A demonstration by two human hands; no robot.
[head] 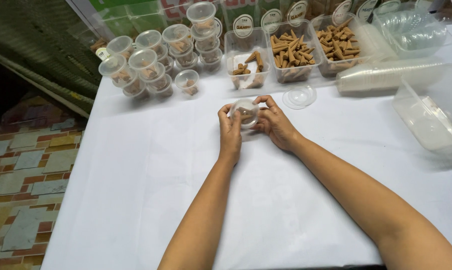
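Both hands at work just above the frame's centre: left hand (230,131) and right hand (275,125) closed from either side around one small round clear plastic cup (246,112), fingers curled about its rim, thumbs on top. Cup held slightly off the white tablecloth (136,190), a few brown cone-shaped pieces dimly visible inside. Judged as the lidding step: looks like a clear cover being pressed onto the cup, though hard to tell whether it is fully seated. Next move likely calls for even thumb pressure around the rim, with the cup kept level so nothing spills.

Just right of the hands, lying flat, a loose round clear plastic lid (299,96). Upper centre, three rectangular clear tubs (291,50) holding loose brown cones. Upper left, a cluster of stacked, already lidded small cups (151,62). Upper right, a long sleeve of nested clear cups (386,76) lying on its side; at the right edge, a large empty clear plastic box (431,112).
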